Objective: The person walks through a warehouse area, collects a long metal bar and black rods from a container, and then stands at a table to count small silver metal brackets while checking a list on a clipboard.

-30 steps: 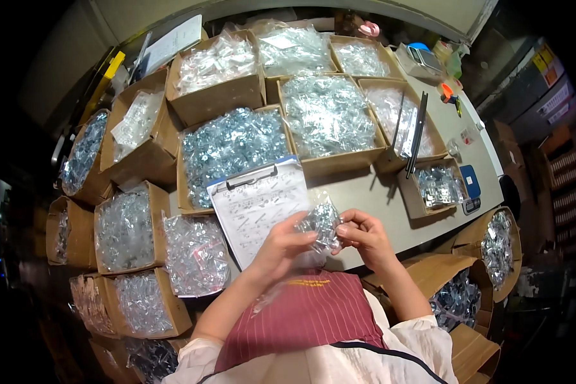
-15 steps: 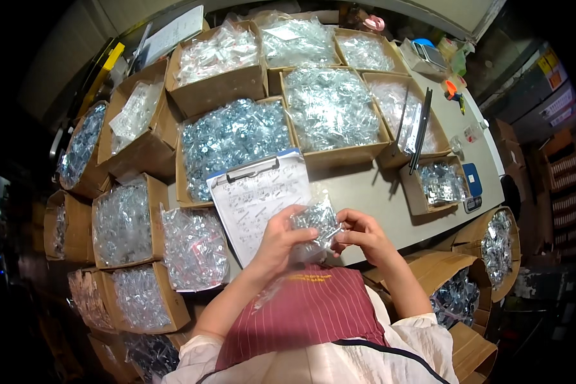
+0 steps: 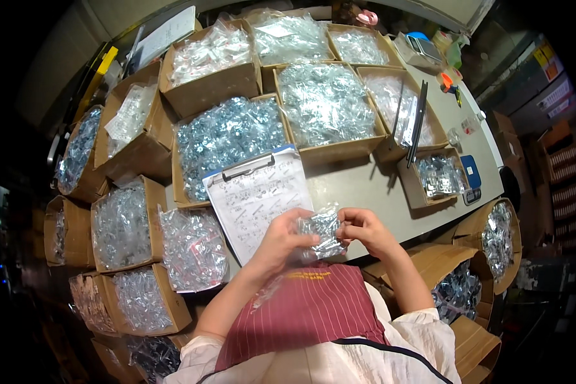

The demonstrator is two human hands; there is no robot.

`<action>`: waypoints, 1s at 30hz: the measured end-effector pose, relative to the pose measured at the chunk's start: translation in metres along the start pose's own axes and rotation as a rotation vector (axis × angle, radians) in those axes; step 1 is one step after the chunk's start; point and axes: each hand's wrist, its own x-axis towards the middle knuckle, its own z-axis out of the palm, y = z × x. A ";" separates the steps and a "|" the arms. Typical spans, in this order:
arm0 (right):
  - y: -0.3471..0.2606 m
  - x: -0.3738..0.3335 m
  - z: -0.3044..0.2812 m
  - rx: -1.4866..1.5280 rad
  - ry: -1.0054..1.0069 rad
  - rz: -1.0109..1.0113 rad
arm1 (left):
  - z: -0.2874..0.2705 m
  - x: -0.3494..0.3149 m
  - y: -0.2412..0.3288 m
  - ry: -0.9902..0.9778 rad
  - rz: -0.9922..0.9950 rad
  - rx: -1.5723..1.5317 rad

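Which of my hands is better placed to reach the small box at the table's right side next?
Probably your right hand: it's nearer the small box, with fingers at the right edge of the bag of metal parts. Your left hand grips the bag's far side.

A head-worn fisheye camera is looking forward and down from above and behind the hands (image 3: 284, 239), which are appearing near, just below centre; its wide view is taking in the worktop (image 3: 349, 185) beyond and both sides of them.
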 end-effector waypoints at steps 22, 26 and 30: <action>0.007 0.005 0.005 0.053 0.053 0.088 | -0.005 0.008 -0.005 0.006 0.008 -0.005; 0.008 0.008 0.015 0.181 0.093 0.000 | 0.002 0.005 0.003 0.052 0.004 -0.107; 0.014 0.012 0.023 0.255 0.267 -0.179 | 0.001 0.003 0.006 0.089 0.018 -0.251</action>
